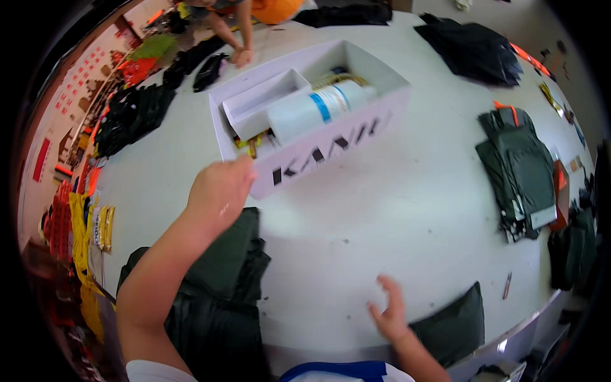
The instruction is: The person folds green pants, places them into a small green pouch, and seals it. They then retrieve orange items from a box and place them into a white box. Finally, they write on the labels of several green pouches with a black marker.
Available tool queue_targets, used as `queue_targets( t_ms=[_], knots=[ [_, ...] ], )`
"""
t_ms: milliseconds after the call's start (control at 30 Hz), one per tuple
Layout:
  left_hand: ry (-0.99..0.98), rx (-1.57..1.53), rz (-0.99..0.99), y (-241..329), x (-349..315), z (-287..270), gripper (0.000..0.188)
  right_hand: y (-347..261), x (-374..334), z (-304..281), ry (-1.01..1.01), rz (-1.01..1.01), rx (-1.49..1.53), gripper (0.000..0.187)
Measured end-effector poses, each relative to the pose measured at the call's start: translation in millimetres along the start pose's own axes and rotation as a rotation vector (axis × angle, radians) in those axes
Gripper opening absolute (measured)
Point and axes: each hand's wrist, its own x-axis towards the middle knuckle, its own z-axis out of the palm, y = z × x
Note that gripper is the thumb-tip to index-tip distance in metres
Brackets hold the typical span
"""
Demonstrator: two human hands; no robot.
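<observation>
My left hand (219,194) is closed on the near left corner of a white cardboard box (318,159) with black lettering on its side. Inside the box lie a smaller white open box (264,105), a whitish cylinder (296,121) with a blue-banded label, and small yellow items partly hidden by the walls. My right hand (391,312) is over the table with its fingers apart, holding nothing. Dark green folded fabric (226,261) lies beneath my left forearm, and another dark green fabric piece (455,325) sits beside my right wrist.
On the white table (420,216), dark green packed items (519,169) stack at the right, near a small pen-like tool (506,286). Black bags (474,48) lie at the far right. Black bundles (130,118) line the left edge. Another person's hands (242,56) rest at the far side.
</observation>
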Motion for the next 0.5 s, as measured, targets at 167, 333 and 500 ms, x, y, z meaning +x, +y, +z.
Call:
queue_targets(
  t_ms=[167, 333, 500],
  knots=[
    [-0.051, -0.038, 0.28, 89.4, -50.0, 47.7, 0.013, -6.9, 78.1, -133.0, 0.497, 0.03, 0.381, 0.063],
    [-0.06, -0.155, 0.367, 150.5, -87.8, 103.1, 0.016, 15.0, 106.9, -225.0, 0.556, -0.091, -0.217, 0.044],
    [-0.138, -0.21, 0.436, 165.5, -98.5, 154.9, 0.018, 34.6, 136.4, -241.9, 0.092, 0.15, -0.363, 0.031]
  ],
)
